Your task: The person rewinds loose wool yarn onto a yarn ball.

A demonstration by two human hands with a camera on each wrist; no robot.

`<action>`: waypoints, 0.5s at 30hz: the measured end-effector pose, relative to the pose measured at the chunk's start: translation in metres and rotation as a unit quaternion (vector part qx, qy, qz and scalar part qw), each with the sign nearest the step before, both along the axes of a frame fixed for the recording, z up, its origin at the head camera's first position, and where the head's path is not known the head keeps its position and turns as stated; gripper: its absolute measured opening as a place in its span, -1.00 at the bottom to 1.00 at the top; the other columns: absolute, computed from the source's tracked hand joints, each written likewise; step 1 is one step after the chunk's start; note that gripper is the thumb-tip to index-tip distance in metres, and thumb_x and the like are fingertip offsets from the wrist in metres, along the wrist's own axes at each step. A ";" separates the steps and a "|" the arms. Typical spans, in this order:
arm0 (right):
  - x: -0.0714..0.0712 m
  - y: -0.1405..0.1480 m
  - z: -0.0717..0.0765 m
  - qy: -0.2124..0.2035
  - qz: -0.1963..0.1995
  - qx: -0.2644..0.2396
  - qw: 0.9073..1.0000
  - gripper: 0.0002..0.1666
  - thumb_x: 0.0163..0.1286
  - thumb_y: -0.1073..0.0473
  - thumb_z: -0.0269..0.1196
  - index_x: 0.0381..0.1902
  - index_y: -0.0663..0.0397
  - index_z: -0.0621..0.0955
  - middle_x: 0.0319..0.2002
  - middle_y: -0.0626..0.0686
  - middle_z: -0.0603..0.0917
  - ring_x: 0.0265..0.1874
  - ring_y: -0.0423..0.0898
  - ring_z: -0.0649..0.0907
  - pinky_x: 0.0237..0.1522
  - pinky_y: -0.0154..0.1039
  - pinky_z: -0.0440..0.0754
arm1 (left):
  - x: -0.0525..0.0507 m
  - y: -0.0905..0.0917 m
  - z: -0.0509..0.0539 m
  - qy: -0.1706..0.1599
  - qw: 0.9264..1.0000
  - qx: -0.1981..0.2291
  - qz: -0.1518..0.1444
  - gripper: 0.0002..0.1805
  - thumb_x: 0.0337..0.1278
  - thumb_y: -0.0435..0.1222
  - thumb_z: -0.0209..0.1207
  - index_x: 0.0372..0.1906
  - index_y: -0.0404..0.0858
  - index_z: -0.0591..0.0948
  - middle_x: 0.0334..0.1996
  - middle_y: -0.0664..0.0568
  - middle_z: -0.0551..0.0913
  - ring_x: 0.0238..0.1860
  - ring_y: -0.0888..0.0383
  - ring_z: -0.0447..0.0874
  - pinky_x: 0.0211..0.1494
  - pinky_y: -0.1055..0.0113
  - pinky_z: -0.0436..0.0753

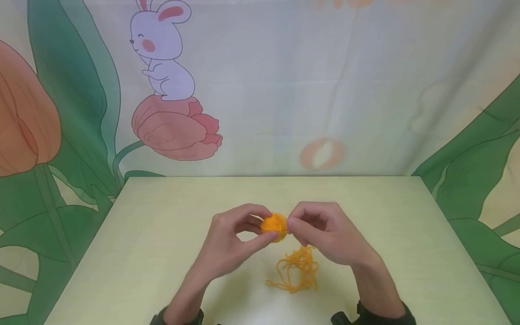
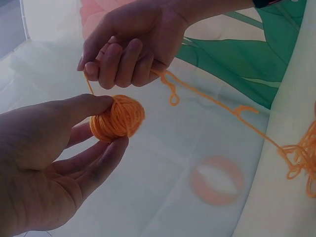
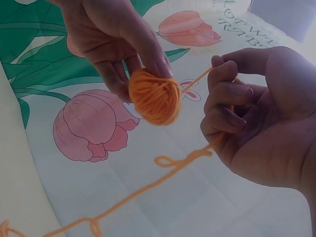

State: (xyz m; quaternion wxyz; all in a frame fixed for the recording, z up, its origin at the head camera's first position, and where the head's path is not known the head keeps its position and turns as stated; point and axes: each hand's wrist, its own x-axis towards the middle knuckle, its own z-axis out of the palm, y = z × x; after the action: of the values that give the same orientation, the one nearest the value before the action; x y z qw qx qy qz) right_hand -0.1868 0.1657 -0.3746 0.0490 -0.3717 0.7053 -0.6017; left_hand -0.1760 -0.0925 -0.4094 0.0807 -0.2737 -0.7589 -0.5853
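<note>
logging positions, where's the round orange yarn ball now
In the head view, the round orange yarn ball is below and just right of centre, pinched by the left hand, with the right hand beside it.

Bare hands (image 1: 227,246), two black strap-like wristbands (image 1: 387,321)

The yarn ball (image 1: 274,228) is over the bench (image 1: 162,216), between the left hand (image 1: 227,243) on its left and the right hand (image 1: 329,234) just beside it on its right. A strand (image 2: 237,113) runs from the ball to the right hand and on to a loose heap of yarn (image 1: 300,268), which lies on the bench nearer the person than the ball. Behind the bench hangs a printed cloth (image 1: 264,90); on its left half a rabbit (image 1: 172,79) sits on a tulip (image 1: 172,131), with a second tulip (image 1: 28,117) farther left and leaves (image 1: 467,180) at the right edge.
</note>
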 end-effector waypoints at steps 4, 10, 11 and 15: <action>0.004 0.000 0.002 0.009 0.003 0.007 1.000 -0.69 0.65 0.47 0.20 -0.21 -0.02 0.72 -0.54 0.03 0.53 -0.57 -0.10 0.50 -0.55 -0.26 0.48 | -0.002 0.000 -0.001 -0.010 0.999 0.023 0.019 -0.66 0.27 -0.39 0.61 0.08 -0.16 0.79 -0.06 -0.04 0.90 -0.22 0.14 0.95 0.02 0.23 0.98; 0.007 -0.001 0.004 0.028 0.020 0.021 0.999 -0.67 0.64 0.48 0.22 -0.21 -0.03 0.74 -0.52 0.02 0.61 -0.52 -0.13 0.58 -0.47 -0.29 0.66 | -0.003 -0.002 0.000 -0.018 0.997 0.048 0.052 -0.65 0.29 -0.40 0.59 0.11 -0.18 0.77 -0.02 -0.06 0.88 -0.17 0.11 0.96 0.05 0.24 0.97; 0.008 -0.002 0.004 0.031 0.024 0.023 0.999 -0.67 0.64 0.48 0.22 -0.21 -0.03 0.75 -0.51 0.01 0.63 -0.52 -0.15 0.58 -0.48 -0.30 0.65 | -0.003 -0.002 0.001 -0.017 0.997 0.053 0.057 -0.65 0.30 -0.41 0.59 0.12 -0.19 0.77 -0.01 -0.07 0.88 -0.16 0.10 0.96 0.05 0.23 0.97; 0.008 -0.005 0.004 0.038 0.048 0.029 0.998 -0.66 0.63 0.48 0.21 -0.20 -0.03 0.77 -0.49 0.01 0.65 -0.51 -0.19 0.56 -0.52 -0.36 0.59 | -0.003 -0.002 0.003 -0.027 0.993 0.083 0.075 -0.62 0.27 -0.47 0.57 0.13 -0.23 0.76 0.02 -0.12 0.86 -0.11 0.09 0.95 0.08 0.22 0.97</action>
State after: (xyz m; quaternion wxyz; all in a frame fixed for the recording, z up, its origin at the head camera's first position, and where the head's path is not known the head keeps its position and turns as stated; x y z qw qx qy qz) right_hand -0.1792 0.1608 -0.3701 0.0618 -0.4258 0.7052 -0.5635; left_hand -0.1791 -0.0949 -0.4067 0.1262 -0.1930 -0.7281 -0.6455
